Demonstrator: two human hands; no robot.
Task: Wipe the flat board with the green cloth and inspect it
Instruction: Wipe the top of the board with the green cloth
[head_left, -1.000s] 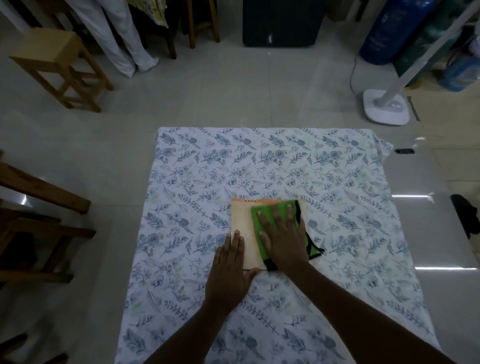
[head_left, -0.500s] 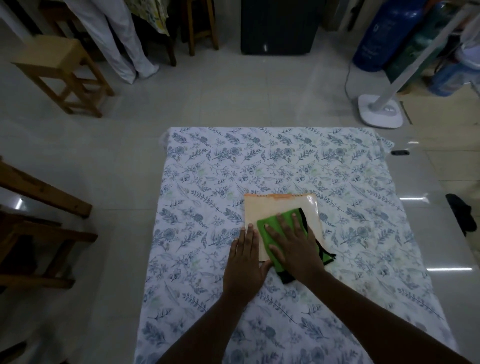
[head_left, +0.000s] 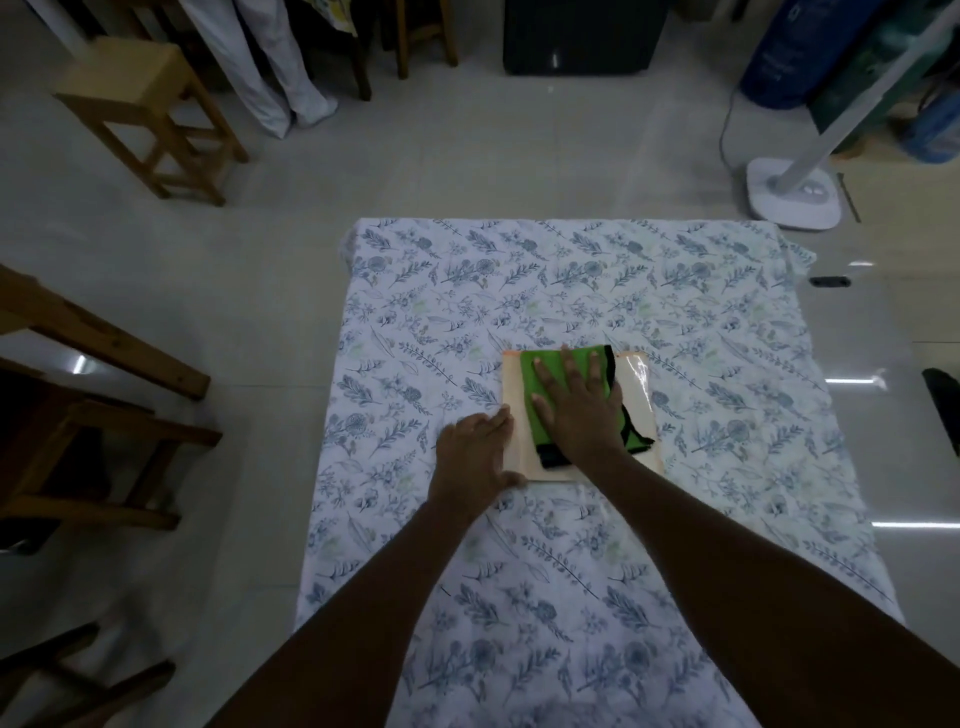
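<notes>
Head view: one frame, looking down on both hands at work on a covered worktop.
Right grip: right hand (head_left: 576, 410) lies flat, palm down, fingers spread, pressing the cloth (head_left: 540, 371) onto the board; it pins the cloth and does not pinch it.
Left grip: left hand (head_left: 475, 457) lies flat, fingers together and pointing away; fingertips and thumb touch the board's left edge and near-left corner, bracing it.
Cloth: green with black edging, folded; covers the middle and far-left part of the board, with a loose black-edged tail trailing toward the near-right.
Board: flat, pale peach board (head_left: 641, 395) resting on the sheet near the worktop's middle; its right strip shows a glossy glare.
Sheet: white with blue leaf print (head_left: 571, 280), spread over the worktop; the board sits directly on it.
Step in hand: wiping, judged from the flat palm on the cloth; inspection is not yet due.
Method: keep the palm flat with even pressure; run straight overlapping strokes from edge to edge; cover the uncovered right strip and near edge.
Bracing: keep the left hand against the edge so the board does not slide on the sheet.
Caution: tuck in the loose tail so that it does not drag; watch for the sheet bunching under the board.
Inspection hint: the glare on the right strip may help to show streaks.
Writing: none legible on the board, cloth or sheet; marks on the blue cylinder (head_left: 779, 52) at the far right are too blurred to read.
</notes>
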